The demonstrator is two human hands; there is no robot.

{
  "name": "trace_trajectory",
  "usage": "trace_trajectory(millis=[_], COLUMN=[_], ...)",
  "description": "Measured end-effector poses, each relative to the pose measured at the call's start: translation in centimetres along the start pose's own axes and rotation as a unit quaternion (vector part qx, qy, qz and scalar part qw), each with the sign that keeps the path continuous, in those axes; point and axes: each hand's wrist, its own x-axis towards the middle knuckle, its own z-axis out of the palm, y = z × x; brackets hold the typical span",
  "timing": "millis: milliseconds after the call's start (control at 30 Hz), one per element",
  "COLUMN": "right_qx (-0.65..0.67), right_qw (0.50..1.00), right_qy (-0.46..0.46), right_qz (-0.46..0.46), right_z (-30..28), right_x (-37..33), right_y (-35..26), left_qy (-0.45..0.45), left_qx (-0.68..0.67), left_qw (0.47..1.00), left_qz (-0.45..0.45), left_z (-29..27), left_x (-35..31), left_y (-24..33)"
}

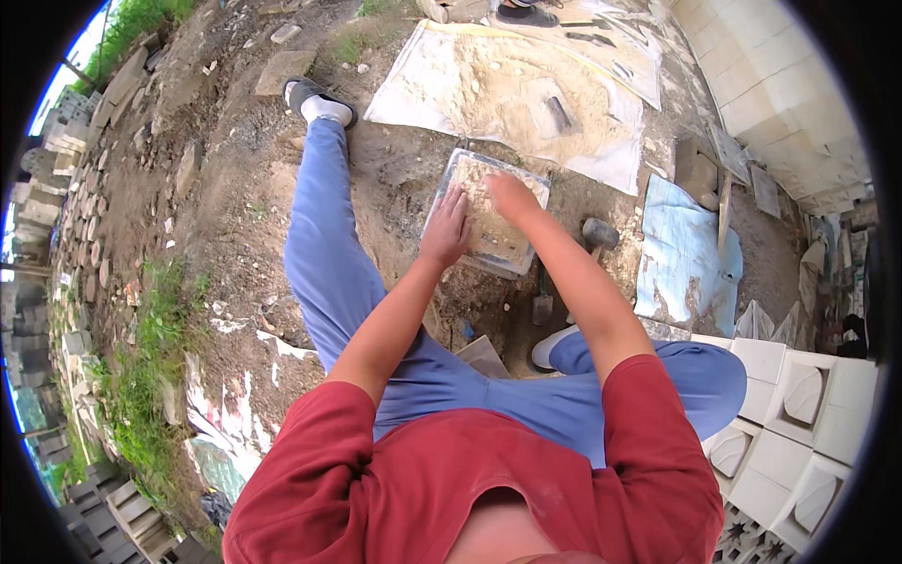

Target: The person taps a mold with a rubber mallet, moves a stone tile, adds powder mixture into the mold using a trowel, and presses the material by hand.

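Observation:
A shallow square mould (519, 272) lies on the dirt between my legs, filled with pale, crumbly sandy mix (498, 237). My left hand (448, 228) rests flat on the mix near the mould's left side, its fingers stretched out. On the right part of the mix, my right hand (512, 195) is closed, with its fingers curled down; whatever is in them is hidden. Just right of the mould lies a mallet (601, 234) with a dark head. A small flat-bladed tool (543, 308) lies below the mould's near right corner.
Beyond the mould, a white sheet (399, 99) bears loose sandy powder (493, 80) and a hand float (560, 114). A worn light-blue sheet (681, 249) lies to the right, with a wooden stick (724, 211) at it. Pale moulded blocks (789, 414) stand at the lower right. Another person's shoe (528, 15) shows at the top.

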Motion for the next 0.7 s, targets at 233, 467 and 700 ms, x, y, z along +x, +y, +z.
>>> trace_trajectory(millis=[233,467,700], right_qx=[-0.045,-0.052,-0.004], right_qw=[0.995,0.989,0.983], right_qy=[0.057,0.030,0.041], right_qz=[0.062,0.133,0.181], right_z=[0.9,0.7,-0.5], right_x=[-1.5,-3.4,-4.4], right_y=[-2.1,-2.8,-2.8], left_qy=[0.021,-0.041,-0.031], left_qx=[0.034,0.173,0.251], left_qw=[0.998,0.984,0.964], left_qz=[0.046,0.030,0.081], left_z=[-0.7,-1.0,-1.2], left_x=[1.6,3.8,6.3], left_y=[-2.1,-2.2,-2.0])
